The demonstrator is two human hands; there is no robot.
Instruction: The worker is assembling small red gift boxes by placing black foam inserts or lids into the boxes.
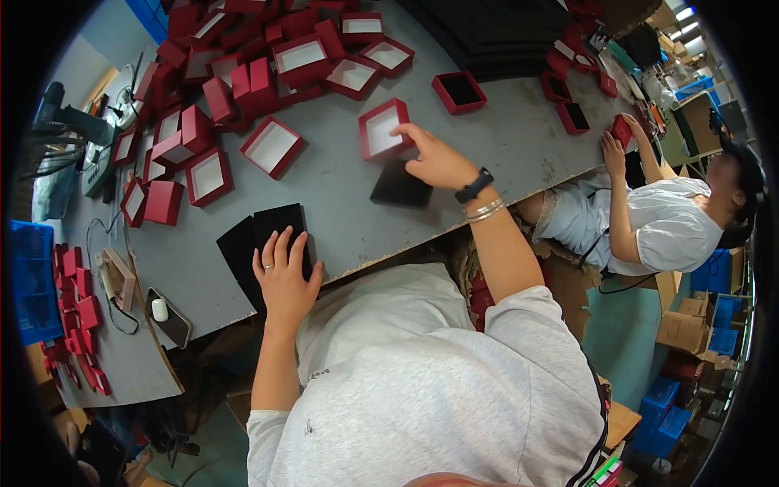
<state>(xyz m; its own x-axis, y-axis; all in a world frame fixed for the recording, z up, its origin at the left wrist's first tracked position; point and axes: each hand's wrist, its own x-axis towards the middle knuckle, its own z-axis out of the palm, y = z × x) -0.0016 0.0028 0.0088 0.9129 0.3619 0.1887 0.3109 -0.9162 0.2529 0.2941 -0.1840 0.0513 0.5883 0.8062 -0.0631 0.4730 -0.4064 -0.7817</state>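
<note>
My right hand (438, 159) is pinched on the edge of a red box (381, 131) with a white inside, held tilted above the table. Just below that hand is a black square pad (398, 188), slightly blurred. My left hand (286, 272) lies with fingers spread on a stack of black square pads (278, 221) at the table's near edge. A red box with a black inside (459, 92) sits beyond my right hand. Between my hands and the big pile stands a white-lined red box (273, 148).
Many red boxes (300, 58) are heaped at the far left. Black sheets (495, 32) lie at the back. Small red pieces (81, 312), a phone (172, 321) and a blue crate (34, 280) are at left. To the right, a co-worker (649, 215) holds a red box.
</note>
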